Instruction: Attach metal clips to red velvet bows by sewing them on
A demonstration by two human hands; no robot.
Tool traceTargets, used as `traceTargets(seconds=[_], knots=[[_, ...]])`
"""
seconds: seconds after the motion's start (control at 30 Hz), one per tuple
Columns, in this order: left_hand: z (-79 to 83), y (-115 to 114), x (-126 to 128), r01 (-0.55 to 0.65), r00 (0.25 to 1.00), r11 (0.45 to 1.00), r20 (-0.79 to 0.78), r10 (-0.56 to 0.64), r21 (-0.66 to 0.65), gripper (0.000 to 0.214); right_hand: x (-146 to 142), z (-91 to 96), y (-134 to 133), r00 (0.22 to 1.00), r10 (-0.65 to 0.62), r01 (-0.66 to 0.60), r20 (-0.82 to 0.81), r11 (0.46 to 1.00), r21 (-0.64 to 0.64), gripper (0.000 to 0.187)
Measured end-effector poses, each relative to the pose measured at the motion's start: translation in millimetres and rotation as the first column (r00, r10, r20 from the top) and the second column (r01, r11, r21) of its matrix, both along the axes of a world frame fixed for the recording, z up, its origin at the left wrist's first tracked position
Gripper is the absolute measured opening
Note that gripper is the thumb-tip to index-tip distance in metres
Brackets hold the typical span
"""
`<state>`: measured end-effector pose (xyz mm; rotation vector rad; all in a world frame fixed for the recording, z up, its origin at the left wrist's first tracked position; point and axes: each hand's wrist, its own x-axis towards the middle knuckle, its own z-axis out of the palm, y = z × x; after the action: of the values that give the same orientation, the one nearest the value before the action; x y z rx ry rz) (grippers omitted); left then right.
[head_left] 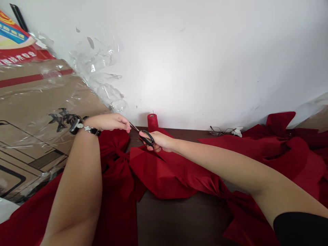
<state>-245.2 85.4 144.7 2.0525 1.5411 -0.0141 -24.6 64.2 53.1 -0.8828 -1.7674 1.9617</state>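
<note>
My right hand (156, 140) is wrapped round the black handles of a pair of scissors (148, 138), whose blades point up and left. Just beyond the blade tips, my left hand (114, 122) is closed, thumb and fingertips pressed together; anything pinched in it is too fine to make out. A dark watch and bracelet circle the left wrist. Behind the right hand stands a spool of red thread (152, 121), upright against the wall. Red fabric gathered into a bow (120, 153) lies below my left hand. Another red fabric piece (164, 171) spreads beneath my right forearm.
A large cardboard box (30, 99) with loose clear plastic wrap (105, 92) fills the left side. Eyeglasses (221, 131) rest by the white wall (192, 61). More red fabric (282, 153) is heaped at right on the dark table (179, 222).
</note>
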Motion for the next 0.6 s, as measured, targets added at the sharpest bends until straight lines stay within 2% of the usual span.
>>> traceTargets(seconds=[0.17, 0.27, 0.37, 0.53, 0.6], knots=[[-1.7, 3, 3, 0.05, 0.999, 0.999, -0.009, -0.05, 0.006, 0.03, -3, 4.4, 3, 1.0, -0.007, 0.007, -0.009, 1.0, -0.028, 0.055], [-2.5, 5, 2, 0.035, 0.999, 0.999, -0.024, -0.035, -0.005, 0.032, -6, 1.2, 7, 1.0, 0.009, -0.009, -0.011, 1.0, 0.014, 0.056], [0.8, 0, 3, 0.003, 0.999, 1.0, -0.039, -0.004, -0.002, 0.031, -7, -3.2, 10, 1.0, -0.001, 0.002, -0.016, 0.996, 0.088, 0.055], [9.8, -13, 1, 0.001, 0.999, 1.0, -0.051, 0.0, 0.014, 0.029, -5, -3.4, 12, 0.998, -0.042, 0.042, 0.04, 0.999, -0.015, 0.057], [11.3, -15, -4, -0.008, 0.999, 1.0, -0.049, 0.009, 0.027, 0.027, 2, 1.0, 11, 0.999, -0.011, 0.009, 0.052, 0.999, 0.044, 0.056]])
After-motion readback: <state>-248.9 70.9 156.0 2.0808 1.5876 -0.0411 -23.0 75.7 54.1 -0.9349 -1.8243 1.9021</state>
